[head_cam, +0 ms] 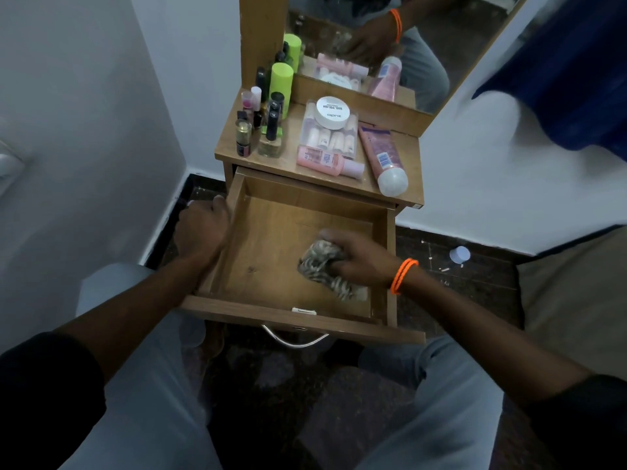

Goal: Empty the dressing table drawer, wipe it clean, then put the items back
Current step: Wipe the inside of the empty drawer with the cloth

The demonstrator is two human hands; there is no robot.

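The wooden drawer (271,252) stands pulled out below the dressing table top (400,147), and only the cloth lies inside it. My right hand (359,256) grips a patterned grey-and-white cloth (322,266) and presses it on the drawer floor near the right side. My left hand (203,228) grips the drawer's left wall from outside. On the table top lie a pink tube (383,157), a pink bottle (325,161), a clear box of small bottles (332,134) with a white round jar (332,111) on it, and several perfume and polish bottles (268,127) beside a green can (281,83).
A mirror (407,39) rises behind the table top. White walls close in on the left and right. A small pale cap (459,254) lies on the dark floor to the right. My knees flank the drawer front and its metal handle (295,340).
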